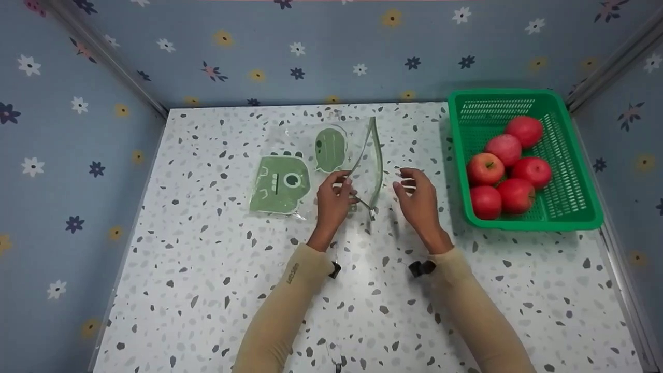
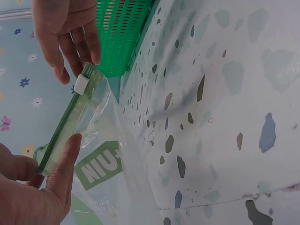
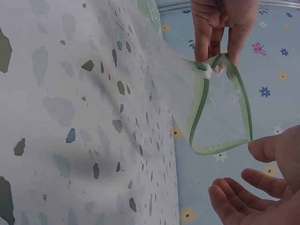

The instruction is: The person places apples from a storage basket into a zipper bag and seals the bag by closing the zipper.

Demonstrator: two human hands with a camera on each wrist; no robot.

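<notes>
A clear zip bag (image 1: 298, 194) with green cartoon prints lies toward the back middle of the table, its green-edged mouth raised and spread apart. My left hand (image 1: 334, 199) pinches one edge of that mouth between thumb and fingers. At the near end of the zip sits a white slider (image 2: 81, 84). Just right of the mouth is my right hand (image 1: 419, 199), fingers loosely bent and holding nothing. From the right wrist, its thumb (image 3: 263, 147) overlaps a corner of the green zip strip (image 3: 220, 149). Through the mouth the inside of the bag shows.
To the right stands a green plastic basket (image 1: 585, 181) with several red apples (image 1: 505, 150) in it. The speckled white table (image 1: 197, 248) ends at flowered blue panels (image 1: 331, 52) at the back and on both sides.
</notes>
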